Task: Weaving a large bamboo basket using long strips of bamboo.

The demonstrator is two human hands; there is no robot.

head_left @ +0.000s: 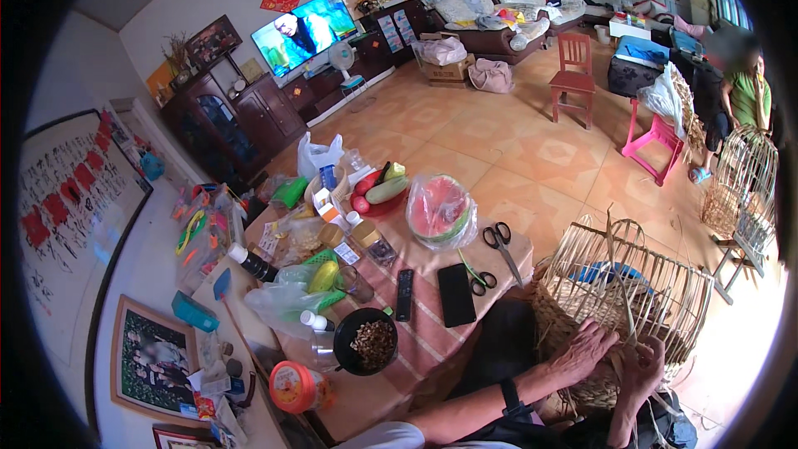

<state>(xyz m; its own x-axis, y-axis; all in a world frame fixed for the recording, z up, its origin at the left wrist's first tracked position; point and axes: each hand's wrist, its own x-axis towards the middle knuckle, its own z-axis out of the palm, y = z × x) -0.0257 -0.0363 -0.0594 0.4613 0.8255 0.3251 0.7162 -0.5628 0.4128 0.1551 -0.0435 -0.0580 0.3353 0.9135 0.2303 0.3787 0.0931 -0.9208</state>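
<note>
A half-woven straw basket [573,303] lies tilted at the lower right, close to my body. Its woven wall is on the near side, and long bare stakes [665,291] fan out to the right. My left hand [586,347], a dark watch on its wrist, is closed on the edge of the weave, fingers bent over it. Beside it my right hand [642,366] pinches a flat straw strip [619,283] that rises between the hands and crosses the stakes. Something blue [611,273] shows inside the basket. My fingertips are partly hidden.
Left of the basket, a table [428,283] bears scissors [503,249], a black phone [457,295], a remote [405,295], wrapped watermelon [440,209] and a black bowl [366,341]. A red chair [573,75] stands beyond. At right, another person [748,91] sits near a second basket [740,179].
</note>
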